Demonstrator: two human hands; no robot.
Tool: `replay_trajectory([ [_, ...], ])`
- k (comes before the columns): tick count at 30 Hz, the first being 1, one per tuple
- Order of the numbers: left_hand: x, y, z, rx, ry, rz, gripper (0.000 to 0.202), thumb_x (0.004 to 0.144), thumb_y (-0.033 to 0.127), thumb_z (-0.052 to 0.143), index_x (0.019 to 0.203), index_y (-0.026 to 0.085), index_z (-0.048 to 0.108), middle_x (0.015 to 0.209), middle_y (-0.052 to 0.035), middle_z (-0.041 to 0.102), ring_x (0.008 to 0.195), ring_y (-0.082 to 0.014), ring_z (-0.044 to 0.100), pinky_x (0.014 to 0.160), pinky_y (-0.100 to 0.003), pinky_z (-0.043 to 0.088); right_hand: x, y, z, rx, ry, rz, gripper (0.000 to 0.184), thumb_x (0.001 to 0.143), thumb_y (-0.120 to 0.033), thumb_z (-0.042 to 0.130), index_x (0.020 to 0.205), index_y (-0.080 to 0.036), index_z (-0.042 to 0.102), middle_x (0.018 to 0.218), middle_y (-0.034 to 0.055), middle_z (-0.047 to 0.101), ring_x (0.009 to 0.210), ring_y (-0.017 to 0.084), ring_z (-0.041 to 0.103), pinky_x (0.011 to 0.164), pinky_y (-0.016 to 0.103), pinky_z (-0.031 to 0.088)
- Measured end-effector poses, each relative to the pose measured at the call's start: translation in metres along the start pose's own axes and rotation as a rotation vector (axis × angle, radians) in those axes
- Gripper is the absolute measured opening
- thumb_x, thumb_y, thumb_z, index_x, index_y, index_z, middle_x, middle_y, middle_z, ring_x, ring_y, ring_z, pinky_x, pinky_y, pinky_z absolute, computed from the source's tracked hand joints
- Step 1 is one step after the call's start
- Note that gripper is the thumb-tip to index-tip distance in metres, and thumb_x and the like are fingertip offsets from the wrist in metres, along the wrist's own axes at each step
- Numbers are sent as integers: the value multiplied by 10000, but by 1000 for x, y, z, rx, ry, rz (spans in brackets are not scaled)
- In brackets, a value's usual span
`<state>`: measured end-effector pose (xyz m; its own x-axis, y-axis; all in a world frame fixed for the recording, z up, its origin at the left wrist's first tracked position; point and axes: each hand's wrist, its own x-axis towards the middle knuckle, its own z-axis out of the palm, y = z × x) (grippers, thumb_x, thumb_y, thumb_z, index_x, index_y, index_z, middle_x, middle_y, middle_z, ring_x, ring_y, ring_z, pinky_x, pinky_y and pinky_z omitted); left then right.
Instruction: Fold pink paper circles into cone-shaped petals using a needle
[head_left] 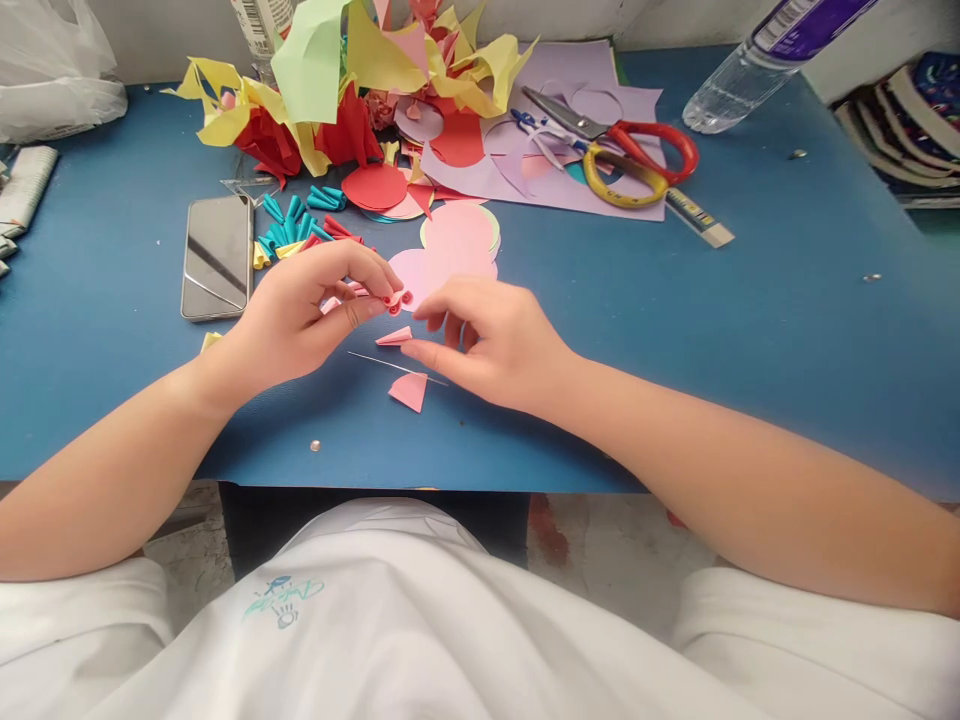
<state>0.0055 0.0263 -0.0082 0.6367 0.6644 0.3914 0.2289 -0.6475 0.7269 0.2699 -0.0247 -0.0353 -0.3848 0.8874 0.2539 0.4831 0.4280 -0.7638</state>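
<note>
My left hand point(300, 305) pinches a small bunch of rolled pink and red paper cones point(397, 300) between thumb and fingertips, their round ends toward the right. Facing it, my right hand point(499, 340) has curved fingers, with the thumb apart from them and nothing visible between. Close to that thumb lies a single pink paper cone point(394, 338) on the blue table point(600, 300). A thin needle-like rod point(371, 358) lies below it, beside a flat pink paper wedge point(409, 392). Behind my hands are overlapping pink paper circles point(459, 240).
Blue, red and yellow paper cones point(285, 225) lie by a phone point(217, 258). Paper scraps point(315, 70) heap up at the back. Scissors point(630, 150) rest on lilac paper point(540, 190), near a cutter blade point(701, 218). A water bottle point(742, 85) stands at the back right.
</note>
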Motion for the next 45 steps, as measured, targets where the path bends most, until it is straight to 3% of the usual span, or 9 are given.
replay_trajectory([
  [6, -3, 7, 14, -55, -42, -64, 72, 1113, 305, 685, 1087, 323, 749, 1148, -52, 844, 1077, -243, 846, 878, -444, 743, -3, 4, 1, 22, 139, -124, 181, 1045, -496, 843, 1070, -319, 812, 1116, 90, 842, 894, 266, 752, 771, 456, 686],
  [9, -4, 9, 17, -20, -65, -111, 158, 1132, 431, 662, 1086, 327, 772, 1168, -75, 836, 1115, -269, 843, 882, -451, 750, -6, 4, 2, 30, 174, -219, 135, 1081, -443, 831, 1055, -311, 833, 1108, 75, 855, 854, 231, 752, 745, 423, 683],
  [12, -4, 11, 17, 9, -70, -131, 203, 1135, 455, 640, 1096, 329, 795, 1173, -86, 845, 1143, -281, 839, 924, -467, 747, -6, 1, 0, 36, 173, -240, 115, 1100, -399, 815, 1037, -306, 840, 1093, 76, 857, 855, 224, 762, 769, 415, 680],
  [20, -6, 18, 21, 125, 46, -92, 214, 1109, 371, 649, 1109, 327, 858, 1059, -33, 883, 1001, -264, 864, 909, -455, 738, -6, -3, -3, 67, 116, -99, 181, 1091, -521, 786, 1027, -359, 835, 1128, 95, 826, 929, 278, 782, 901, 496, 730],
  [26, -7, 15, 21, 94, 36, -53, 193, 1122, 314, 685, 1083, 344, 871, 1079, 2, 902, 995, -229, 878, 929, -402, 742, -7, 0, 2, 10, 207, -271, 106, 1124, -360, 781, 1049, -326, 847, 1086, 61, 871, 862, 226, 802, 808, 430, 719],
  [32, -4, 0, 23, 53, 89, 222, 104, 1134, 301, 782, 1126, 242, 867, 1068, -17, 909, 930, -170, 865, 873, -310, 719, -6, 12, 9, -59, 353, -528, 78, 1108, -235, 839, 1138, -306, 825, 1058, -1, 896, 811, 172, 837, 725, 343, 741],
  [34, -4, -4, 24, 26, 86, 254, 56, 1115, 221, 796, 1140, 227, 845, 1070, -36, 895, 938, -165, 844, 868, -309, 708, -6, 11, 10, -45, 355, -510, 107, 1099, -208, 845, 1124, -309, 823, 1036, 1, 897, 820, 189, 850, 725, 356, 756],
  [39, -5, -3, 23, -26, 60, 270, 211, 976, 42, 794, 1082, 223, 770, 999, -25, 820, 893, -146, 752, 803, -313, 650, -6, 7, 11, 41, 309, -489, 198, 1056, -122, 862, 1088, -310, 808, 1020, 17, 883, 818, 195, 844, 711, 343, 741],
  [45, -5, 0, 22, -96, 3, 251, 161, 1019, 77, 762, 1043, 229, 714, 958, -10, 757, 852, -132, 702, 759, -312, 623, -6, 6, 7, 63, 219, -494, 170, 1076, -154, 842, 1107, -319, 818, 1040, 30, 877, 844, 188, 824, 728, 342, 728],
])
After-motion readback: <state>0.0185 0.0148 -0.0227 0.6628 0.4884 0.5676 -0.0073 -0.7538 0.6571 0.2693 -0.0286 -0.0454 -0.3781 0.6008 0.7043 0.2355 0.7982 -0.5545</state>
